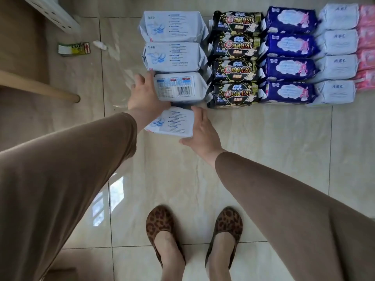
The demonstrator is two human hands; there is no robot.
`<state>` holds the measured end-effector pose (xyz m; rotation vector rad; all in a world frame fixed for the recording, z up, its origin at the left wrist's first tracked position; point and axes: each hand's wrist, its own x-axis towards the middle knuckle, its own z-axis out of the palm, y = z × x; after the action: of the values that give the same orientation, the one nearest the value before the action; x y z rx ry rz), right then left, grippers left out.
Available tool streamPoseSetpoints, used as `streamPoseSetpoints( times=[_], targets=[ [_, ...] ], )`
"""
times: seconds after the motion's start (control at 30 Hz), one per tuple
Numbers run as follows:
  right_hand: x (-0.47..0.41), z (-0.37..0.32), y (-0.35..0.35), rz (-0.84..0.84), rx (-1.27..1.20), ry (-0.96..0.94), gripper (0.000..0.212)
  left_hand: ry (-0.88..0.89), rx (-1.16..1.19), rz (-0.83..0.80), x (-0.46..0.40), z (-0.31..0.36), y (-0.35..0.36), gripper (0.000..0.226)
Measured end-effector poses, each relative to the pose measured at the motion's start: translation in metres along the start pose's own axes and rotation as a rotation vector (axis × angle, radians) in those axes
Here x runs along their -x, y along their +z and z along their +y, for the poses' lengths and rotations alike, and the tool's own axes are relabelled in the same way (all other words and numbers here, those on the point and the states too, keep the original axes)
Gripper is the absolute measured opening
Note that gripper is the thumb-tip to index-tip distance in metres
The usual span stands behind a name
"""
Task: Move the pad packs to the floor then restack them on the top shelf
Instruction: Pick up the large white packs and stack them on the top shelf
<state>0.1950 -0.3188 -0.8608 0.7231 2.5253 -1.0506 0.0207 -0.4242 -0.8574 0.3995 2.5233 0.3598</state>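
Head view: pad packs are lying in columns on the glossy tiled floor [263,138]. The left hand [145,94] is pressing, fingers straight, against a barcode-side pack [178,87]; the right hand [199,128], also unclenched, is flanking the nearest white pack [172,123]. Slick, pillowy film wrappers could be slipping from a flat-handed squeeze.

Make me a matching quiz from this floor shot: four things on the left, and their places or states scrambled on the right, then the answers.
Things:
1. black packs
2. barcode pack
3. green carton
4. pink packs

Places or states:
A. far right edge of the rows
B. alone on the tiles, left of the rows
C. touched by the left hand
D. column between the light blue and dark blue packs

Pairs: 1-D, 2-C, 3-B, 4-A
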Motion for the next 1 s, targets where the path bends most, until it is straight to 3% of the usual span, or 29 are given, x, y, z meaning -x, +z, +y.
streamPoseSetpoints(
  times=[0.1,0.2,0.43,0.57,0.73,1.0],
  targets=[
    [-0.004,0.000,0.007,-0.003,0.039,-0.030,0.084,-0.004,-0.087,-0.037,-0.008,0.002,0.008,0.100],
    [0.004,0.002,0.008,-0.046,0.025,-0.054,0.063,0.015,-0.021,-0.042,-0.006,-0.005,0.012,0.094],
    [0.068,0.012,-0.064,-0.215,-0.107,0.087,0.071,-0.132,0.108,-0.112,0.057,-0.027,-0.048,0.081],
    [0.102,-0.017,-0.153,-0.292,-0.152,0.139,0.073,-0.134,0.180,-0.177,0.099,-0.002,-0.133,0.082],
    [0.151,-0.092,-0.293,-0.317,-0.184,0.122,0.077,-0.037,0.261,-0.147,0.168,0.053,-0.274,0.081],
    [0.245,-0.258,-0.522,-0.167,-0.180,-0.006,0.081,0.150,0.351,0.011,0.290,0.135,-0.511,0.081]
  ],
)
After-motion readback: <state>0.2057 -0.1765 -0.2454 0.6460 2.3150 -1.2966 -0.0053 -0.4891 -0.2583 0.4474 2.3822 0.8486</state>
